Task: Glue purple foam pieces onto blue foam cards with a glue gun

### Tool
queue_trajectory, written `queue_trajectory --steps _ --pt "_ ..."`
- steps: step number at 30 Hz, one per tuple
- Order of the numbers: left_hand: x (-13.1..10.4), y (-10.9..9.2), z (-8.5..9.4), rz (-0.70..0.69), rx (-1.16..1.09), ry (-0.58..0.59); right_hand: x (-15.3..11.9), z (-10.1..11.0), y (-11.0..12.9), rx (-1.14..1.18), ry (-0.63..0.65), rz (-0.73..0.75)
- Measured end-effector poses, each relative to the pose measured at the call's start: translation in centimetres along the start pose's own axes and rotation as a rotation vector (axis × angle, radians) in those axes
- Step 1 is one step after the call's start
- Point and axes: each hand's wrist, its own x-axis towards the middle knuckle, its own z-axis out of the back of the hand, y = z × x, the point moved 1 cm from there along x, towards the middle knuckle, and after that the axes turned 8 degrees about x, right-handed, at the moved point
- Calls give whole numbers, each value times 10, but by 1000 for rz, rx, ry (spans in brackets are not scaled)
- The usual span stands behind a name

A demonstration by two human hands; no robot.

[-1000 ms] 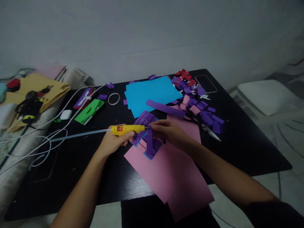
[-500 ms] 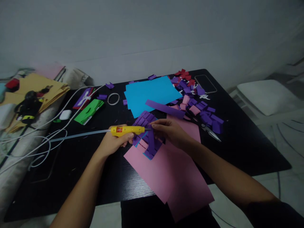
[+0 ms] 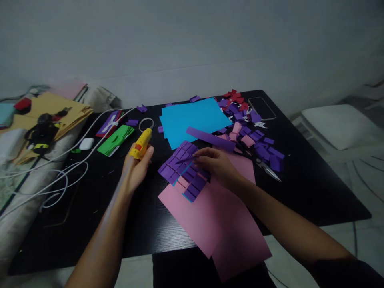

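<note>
My left hand (image 3: 138, 166) is wrapped round a yellow hot glue gun (image 3: 143, 142), with a long glue stick trailing back over the forearm. The gun is left of the paper piece, apart from it. Between the fingertips of my right hand (image 3: 214, 162) is a small purple paper strip (image 3: 185, 160), held just above a blue-backed sheet (image 3: 171, 170) covered in rows of folded purple and pink paper pieces. That sheet rests partly on large pink paper (image 3: 207, 220). Scissors (image 3: 268, 170) lie beyond my right hand.
Blue sheets (image 3: 195, 118) lie at the back, with a long purple strip (image 3: 210, 138) in front. Folded purple, pink and red pieces (image 3: 259, 142) are heaped at right near a phone (image 3: 262, 108). Left are green papers (image 3: 115, 141), a tape ring (image 3: 146, 124), a white case (image 3: 87, 143) and cables.
My left hand has drawn the glue gun away to the left and turned its nozzle from the right toward the back. My right hand still pinches the purple strip, now turned sideways.
</note>
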Motion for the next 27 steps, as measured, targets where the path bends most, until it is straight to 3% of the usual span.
queue_trajectory --steps 6,13,18,21,23,25,27 --pt "7 10 13 -64 628 37 -2 0 0 -41 52 0" --pt "15 19 20 47 993 178 -6 -3 2 -118 104 54" --pt "13 20 20 36 994 173 -9 -4 3 -188 140 48" --pt "7 10 19 -46 915 -2 -10 -6 4 -212 168 50" --pt "-1 -1 15 -178 739 -111 -10 -7 4 -244 189 54" --pt "-9 -12 8 -321 465 -56 -11 -7 5 -299 202 68" --pt "-17 -20 0 -310 233 93 -12 -7 5 -368 211 98"
